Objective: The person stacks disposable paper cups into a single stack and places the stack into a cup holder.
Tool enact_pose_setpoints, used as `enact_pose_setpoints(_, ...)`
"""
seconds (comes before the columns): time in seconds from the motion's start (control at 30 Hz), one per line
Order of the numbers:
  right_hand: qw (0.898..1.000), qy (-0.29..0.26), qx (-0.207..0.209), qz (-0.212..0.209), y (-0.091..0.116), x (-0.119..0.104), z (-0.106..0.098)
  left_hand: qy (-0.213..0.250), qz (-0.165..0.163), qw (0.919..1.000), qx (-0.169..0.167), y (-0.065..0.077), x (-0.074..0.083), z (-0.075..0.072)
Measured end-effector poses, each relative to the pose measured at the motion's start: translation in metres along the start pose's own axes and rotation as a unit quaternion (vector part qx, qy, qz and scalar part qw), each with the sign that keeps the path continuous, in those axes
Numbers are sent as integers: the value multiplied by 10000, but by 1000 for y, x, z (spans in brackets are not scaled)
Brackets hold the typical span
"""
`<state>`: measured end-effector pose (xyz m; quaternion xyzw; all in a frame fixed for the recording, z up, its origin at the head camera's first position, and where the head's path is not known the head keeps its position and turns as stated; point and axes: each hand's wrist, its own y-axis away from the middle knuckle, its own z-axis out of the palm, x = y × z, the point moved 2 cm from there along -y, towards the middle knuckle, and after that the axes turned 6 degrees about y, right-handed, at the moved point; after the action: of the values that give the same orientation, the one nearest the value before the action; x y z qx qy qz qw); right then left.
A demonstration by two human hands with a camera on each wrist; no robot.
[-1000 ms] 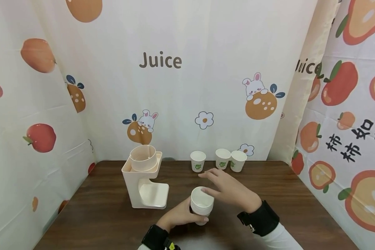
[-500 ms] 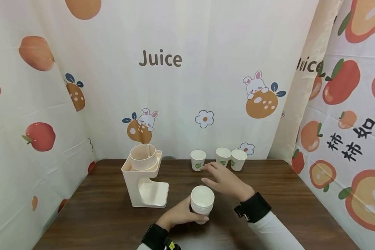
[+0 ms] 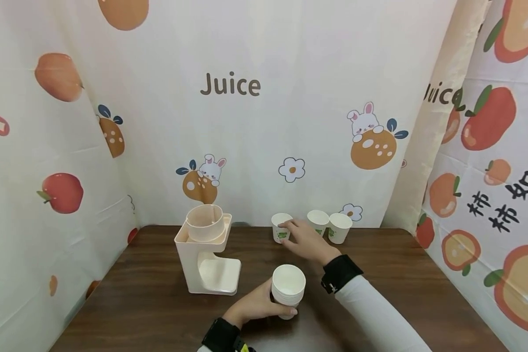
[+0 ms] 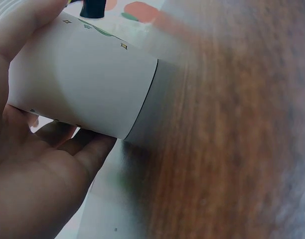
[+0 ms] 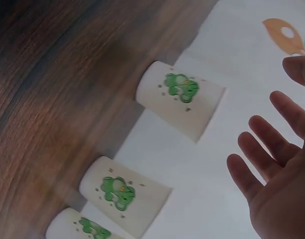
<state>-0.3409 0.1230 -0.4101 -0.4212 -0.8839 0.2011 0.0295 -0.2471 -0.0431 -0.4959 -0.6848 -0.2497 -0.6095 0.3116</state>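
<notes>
Left grip (image 3: 258, 305) around cup stack (image 3: 288, 287)

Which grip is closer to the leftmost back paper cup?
Right: the right grip is beside that paper cup; the left grip holds stacked paper cups, farther in front.

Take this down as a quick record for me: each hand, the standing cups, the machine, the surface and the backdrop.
Left hand: grips a stack of paper cups, open end up
Right hand: holding nothing, reaching toward the leftmost standing cup
Standing cups: three, white with green prints, along the table's far side; the right two stand close together
Machine: cream, left of the stack, round container on top
Surface: dark wood-grain table
Backdrop: fruit-print cloth reading "Juice"
</notes>
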Motion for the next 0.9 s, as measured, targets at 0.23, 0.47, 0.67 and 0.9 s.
enact_pose_setpoints(0.23, 9987, 305, 102, 406, -13, 10, 17, -48, -32, 10000, 10, 0, -2, 0)
enact_pose_setpoints(0.47, 9980, 420, 136, 454, -24, 16, 27, 65, -165, 9998, 36, 2, -5, 0)
enact_pose_setpoints(0.67, 9971, 547, -27, 521, -35, 19, 36, 198, -266, 9994, -37, 5, -7, 1)
enact_pose_setpoints(0.9, 9926, 952, -338, 670, -54, 27, 42, 115, -143, 9998, -18, 1, -4, -1)
